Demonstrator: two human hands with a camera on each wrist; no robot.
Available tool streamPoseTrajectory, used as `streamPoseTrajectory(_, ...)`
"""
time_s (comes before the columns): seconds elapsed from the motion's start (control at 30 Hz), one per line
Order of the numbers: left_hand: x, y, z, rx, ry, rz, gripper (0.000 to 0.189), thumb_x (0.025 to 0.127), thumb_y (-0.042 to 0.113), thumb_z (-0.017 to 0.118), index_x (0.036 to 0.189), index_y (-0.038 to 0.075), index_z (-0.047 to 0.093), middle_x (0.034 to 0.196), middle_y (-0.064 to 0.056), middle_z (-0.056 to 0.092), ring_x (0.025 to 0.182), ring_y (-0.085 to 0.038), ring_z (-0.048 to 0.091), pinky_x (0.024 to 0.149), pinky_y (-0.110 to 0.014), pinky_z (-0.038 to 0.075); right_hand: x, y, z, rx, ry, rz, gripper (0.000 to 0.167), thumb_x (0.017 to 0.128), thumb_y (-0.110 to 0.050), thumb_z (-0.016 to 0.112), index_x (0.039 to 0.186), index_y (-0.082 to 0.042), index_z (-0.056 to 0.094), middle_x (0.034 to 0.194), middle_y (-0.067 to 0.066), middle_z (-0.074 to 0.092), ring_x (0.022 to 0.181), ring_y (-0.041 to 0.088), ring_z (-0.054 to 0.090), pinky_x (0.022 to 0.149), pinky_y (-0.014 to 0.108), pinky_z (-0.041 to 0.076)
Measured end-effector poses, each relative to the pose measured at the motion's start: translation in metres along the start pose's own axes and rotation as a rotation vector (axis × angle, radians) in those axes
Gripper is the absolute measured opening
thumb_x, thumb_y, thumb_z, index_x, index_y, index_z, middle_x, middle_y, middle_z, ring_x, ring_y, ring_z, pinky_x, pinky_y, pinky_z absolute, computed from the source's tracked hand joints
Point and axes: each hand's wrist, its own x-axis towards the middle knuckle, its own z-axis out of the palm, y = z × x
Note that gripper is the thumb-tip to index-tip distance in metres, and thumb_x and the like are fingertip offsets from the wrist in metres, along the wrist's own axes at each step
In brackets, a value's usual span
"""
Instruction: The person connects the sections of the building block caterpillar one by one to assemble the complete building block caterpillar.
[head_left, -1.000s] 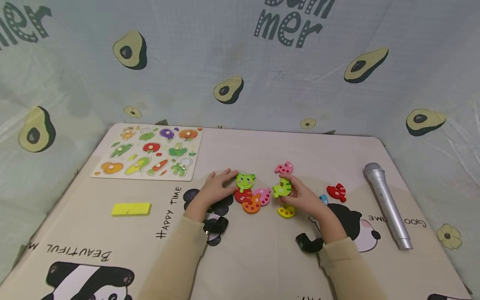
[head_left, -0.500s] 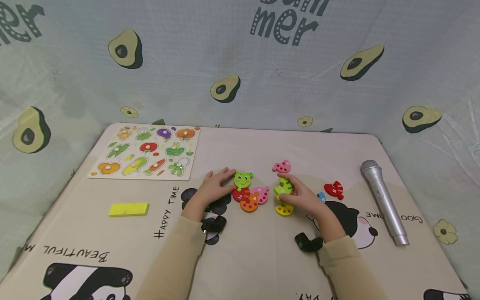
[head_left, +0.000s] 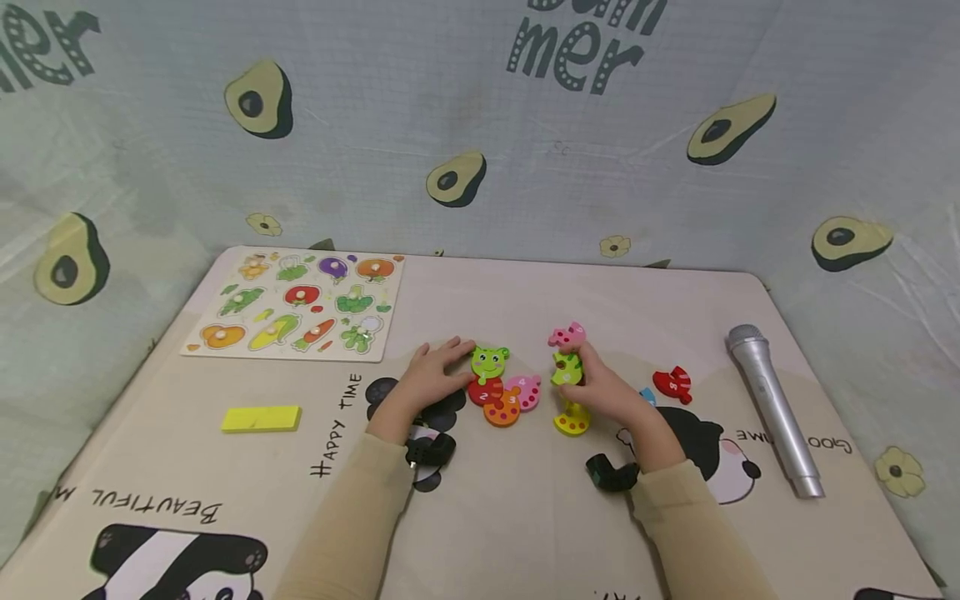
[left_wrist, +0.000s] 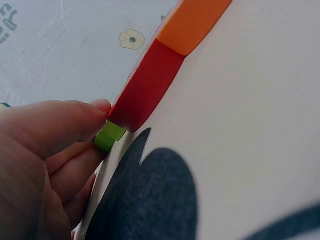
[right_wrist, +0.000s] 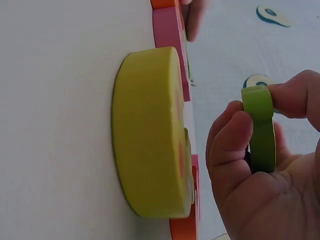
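My right hand [head_left: 611, 392] pinches a green striped wooden puzzle piece [head_left: 567, 368] between thumb and fingertips. In the right wrist view that green piece [right_wrist: 262, 130] is held on edge, apart from the thick yellow piece [right_wrist: 147, 132] in front. My left hand [head_left: 431, 379] rests beside a joined row of pieces: a green smiling head [head_left: 490, 363], a red piece marked 2 [head_left: 483, 392], an orange one marked 3 [head_left: 501, 410] and a pink one [head_left: 525, 392]. Seen from the left wrist, its thumb touches the red piece [left_wrist: 147, 85], fingers near the green edge [left_wrist: 109, 135].
Loose pieces lie around my right hand: pink [head_left: 567, 335], yellow [head_left: 572, 421], red [head_left: 672, 384] and a mostly hidden blue one [head_left: 648, 397]. A silver microphone [head_left: 776, 412] lies at the right. A vegetable puzzle board [head_left: 393, 292] and a yellow block [head_left: 261, 419] are at the left.
My right hand has turned the green striped piece, so its number face no longer shows as clearly. The left hand and the joined row stay where they were.
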Motion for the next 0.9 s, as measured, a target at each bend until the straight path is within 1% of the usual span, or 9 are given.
streamPoseTrajectory(0.13, 0.0, 0.001, 0.001, -0.002, -0.001, 0.001, 0.057, 0.085, 0.036, 0.056, 0.138, 0.019, 0.041, 0.144, -0.007, 0.037, 0.137, -0.021, 0.028, 0.115, -0.048, 0.002, 0.004, -0.003, 0.003, -0.025, -0.034, -0.023, 0.052, 0.078, -0.014, 0.058, 0.125, -0.015, 0.036, 0.133, 0.013, 0.037, 0.117, 0.03, 0.038, 0.096, 0.043, 0.044)
streamPoseTrajectory(0.23, -0.001, 0.001, 0.0, -0.005, -0.004, -0.004, 0.057, 0.085, 0.036, 0.056, 0.138, 0.02, 0.041, 0.145, -0.007, 0.037, 0.137, -0.021, 0.028, 0.115, -0.048, 0.002, 0.006, -0.005, 0.004, -0.064, -0.054, -0.064, 0.052, 0.074, -0.01, 0.058, 0.123, -0.014, 0.041, 0.138, 0.013, 0.033, 0.123, 0.032, 0.034, 0.098, 0.047, 0.042)
streamPoseTrajectory(0.33, -0.001, 0.002, -0.001, -0.008, -0.005, -0.01, 0.057, 0.085, 0.036, 0.056, 0.138, 0.02, 0.041, 0.145, -0.007, 0.036, 0.137, -0.021, 0.028, 0.115, -0.048, 0.002, 0.008, -0.007, 0.005, -0.1, -0.069, -0.097, 0.049, 0.073, -0.008, 0.057, 0.121, -0.015, 0.046, 0.138, 0.012, 0.031, 0.127, 0.033, 0.03, 0.099, 0.05, 0.041)
streamPoseTrajectory(0.47, -0.001, 0.002, -0.001, -0.004, -0.007, -0.013, 0.057, 0.085, 0.036, 0.056, 0.138, 0.02, 0.041, 0.145, -0.007, 0.036, 0.137, -0.02, 0.028, 0.115, -0.047, 0.002, 0.011, -0.009, 0.005, -0.136, -0.091, -0.114, 0.047, 0.075, -0.007, 0.055, 0.121, -0.017, 0.053, 0.136, 0.009, 0.037, 0.13, 0.032, 0.029, 0.099, 0.05, 0.04)
streamPoseTrajectory(0.57, -0.002, 0.003, -0.002, -0.003, -0.008, -0.012, 0.057, 0.085, 0.036, 0.056, 0.138, 0.02, 0.041, 0.145, -0.006, 0.036, 0.137, -0.02, 0.028, 0.115, -0.047, 0.002, 0.013, -0.009, 0.006, -0.146, -0.102, -0.099, 0.055, 0.076, -0.007, 0.054, 0.129, -0.021, 0.05, 0.139, 0.006, 0.038, 0.129, 0.029, 0.031, 0.097, 0.046, 0.043)
streamPoseTrajectory(0.7, -0.002, 0.003, -0.001, -0.008, -0.006, -0.009, 0.057, 0.085, 0.035, 0.056, 0.138, 0.02, 0.041, 0.145, -0.007, 0.036, 0.137, -0.02, 0.027, 0.115, -0.047, 0.002, 0.014, -0.009, 0.007, -0.172, -0.095, -0.067, 0.066, 0.076, -0.009, 0.057, 0.138, -0.021, 0.037, 0.143, 0.009, 0.034, 0.117, 0.028, 0.04, 0.088, 0.039, 0.048)
streamPoseTrajectory(0.8, -0.002, 0.002, -0.001, -0.002, -0.005, -0.004, 0.057, 0.085, 0.035, 0.056, 0.138, 0.02, 0.041, 0.145, -0.006, 0.036, 0.137, -0.02, 0.028, 0.115, -0.048, 0.002, 0.015, -0.009, 0.007, -0.191, -0.085, -0.061, 0.067, 0.076, -0.01, 0.058, 0.138, -0.019, 0.035, 0.142, 0.012, 0.034, 0.108, 0.027, 0.043, 0.085, 0.035, 0.049)
streamPoseTrajectory(0.83, -0.002, 0.002, 0.0, -0.002, -0.003, -0.002, 0.057, 0.085, 0.035, 0.056, 0.138, 0.02, 0.041, 0.145, -0.007, 0.036, 0.137, -0.02, 0.028, 0.114, -0.048, 0.002, 0.015, -0.009, 0.007, -0.194, -0.084, -0.062, 0.066, 0.077, -0.01, 0.058, 0.138, -0.018, 0.035, 0.142, 0.012, 0.034, 0.107, 0.026, 0.044, 0.084, 0.035, 0.048)
streamPoseTrajectory(0.9, -0.002, 0.001, 0.0, 0.002, -0.002, 0.003, 0.057, 0.085, 0.035, 0.056, 0.138, 0.019, 0.041, 0.144, -0.007, 0.037, 0.137, -0.021, 0.028, 0.114, -0.048, 0.003, 0.014, -0.01, 0.008, -0.201, -0.081, -0.069, 0.066, 0.077, -0.009, 0.058, 0.139, -0.018, 0.036, 0.143, 0.011, 0.034, 0.109, 0.026, 0.043, 0.087, 0.037, 0.048)
